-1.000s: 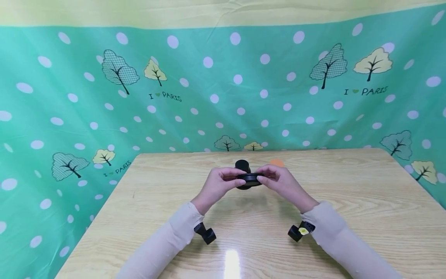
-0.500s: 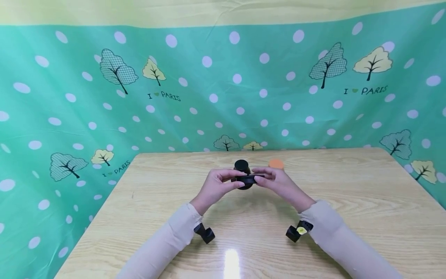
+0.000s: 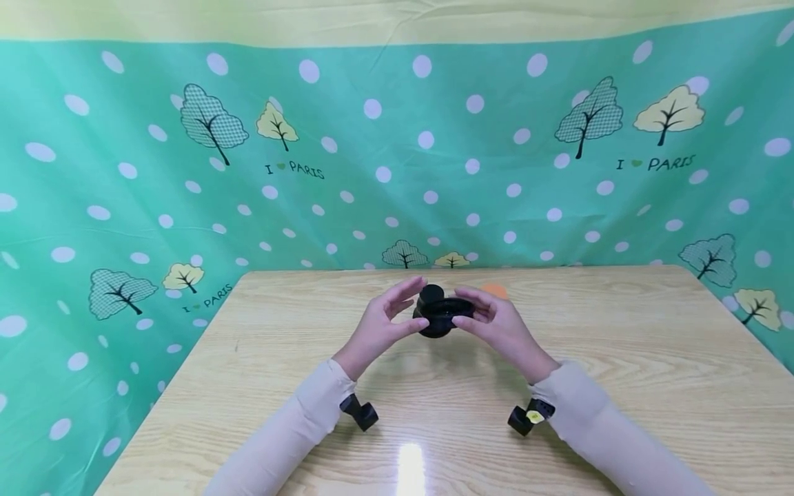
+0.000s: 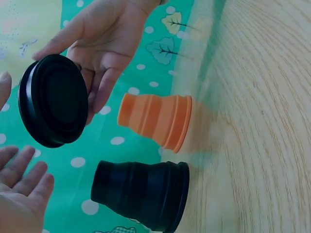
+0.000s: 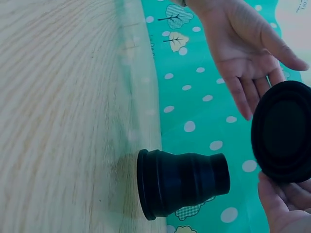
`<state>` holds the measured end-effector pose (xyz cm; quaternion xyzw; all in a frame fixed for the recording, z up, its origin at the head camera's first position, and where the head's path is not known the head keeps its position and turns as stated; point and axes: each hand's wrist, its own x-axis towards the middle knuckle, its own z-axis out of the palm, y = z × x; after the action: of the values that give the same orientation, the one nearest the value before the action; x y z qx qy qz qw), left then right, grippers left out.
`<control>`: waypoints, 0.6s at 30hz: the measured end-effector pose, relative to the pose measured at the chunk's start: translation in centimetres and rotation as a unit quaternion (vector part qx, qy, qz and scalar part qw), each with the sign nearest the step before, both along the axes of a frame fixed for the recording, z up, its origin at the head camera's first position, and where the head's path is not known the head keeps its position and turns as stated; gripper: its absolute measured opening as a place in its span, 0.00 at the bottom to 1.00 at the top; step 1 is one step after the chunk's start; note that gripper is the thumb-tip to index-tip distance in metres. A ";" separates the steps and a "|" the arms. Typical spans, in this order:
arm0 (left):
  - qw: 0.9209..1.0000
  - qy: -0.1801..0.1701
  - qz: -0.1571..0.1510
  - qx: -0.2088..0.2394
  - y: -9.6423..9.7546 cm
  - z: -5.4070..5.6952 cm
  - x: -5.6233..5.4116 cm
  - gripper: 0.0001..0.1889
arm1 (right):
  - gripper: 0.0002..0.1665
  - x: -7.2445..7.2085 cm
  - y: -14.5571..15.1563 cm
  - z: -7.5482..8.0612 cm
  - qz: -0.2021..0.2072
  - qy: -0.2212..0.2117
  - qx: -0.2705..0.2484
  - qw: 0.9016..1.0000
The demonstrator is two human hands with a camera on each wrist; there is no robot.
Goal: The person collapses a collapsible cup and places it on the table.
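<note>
A flattened black collapsible cup is held above the table by my right hand, thumb on the near side and fingers behind. In the left wrist view the collapsed cup shows its ringed, disc-like face. My left hand is spread beside the left edge of this cup, fingers apart from it; the right wrist view shows its open palm. Behind the hands a second black cup, extended and upside down, stands on the table. An orange cup stands extended nearby, mostly hidden behind my right hand in the head view.
The wooden table ends at a green dotted curtain at the back. Small black cameras are strapped to both wrists. The extended cups stand just beyond the hands.
My left hand has let go of the collapsed cup and spread its fingers. The cup has tilted, and its opening now shows in the head view. My right hand keeps hold of it.
</note>
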<state>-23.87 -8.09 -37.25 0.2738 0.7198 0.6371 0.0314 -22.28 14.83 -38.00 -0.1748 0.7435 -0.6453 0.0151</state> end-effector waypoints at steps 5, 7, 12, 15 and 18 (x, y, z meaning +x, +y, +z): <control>0.998 -0.026 -0.050 0.003 -0.2 -0.1 -0.2 0.43 | 0.37 0.2 -0.1 0.0 0.009 0.040 -0.006 0.999; 0.997 -0.040 -0.070 0.003 -0.2 -0.2 -0.2 0.48 | 0.38 0.3 -0.1 -0.1 0.012 0.058 -0.004 0.998; 0.992 -0.068 -0.104 0.007 -0.1 -0.5 -0.2 0.55 | 0.41 0.4 -0.3 -0.3 0.020 0.102 0.001 0.995; 0.991 -0.072 -0.116 0.008 0.0 -0.5 -0.1 0.55 | 0.43 0.3 -0.5 -0.7 0.038 0.124 -0.006 0.991; 0.990 -0.071 -0.118 0.012 0.1 -0.4 0.1 0.53 | 0.45 0.2 -0.6 -0.9 0.061 0.144 -0.019 0.987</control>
<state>-23.82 -7.97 -37.68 0.3111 0.6708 0.6553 0.1544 -22.12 14.25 -38.94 -0.3111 0.7134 -0.6254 -0.0565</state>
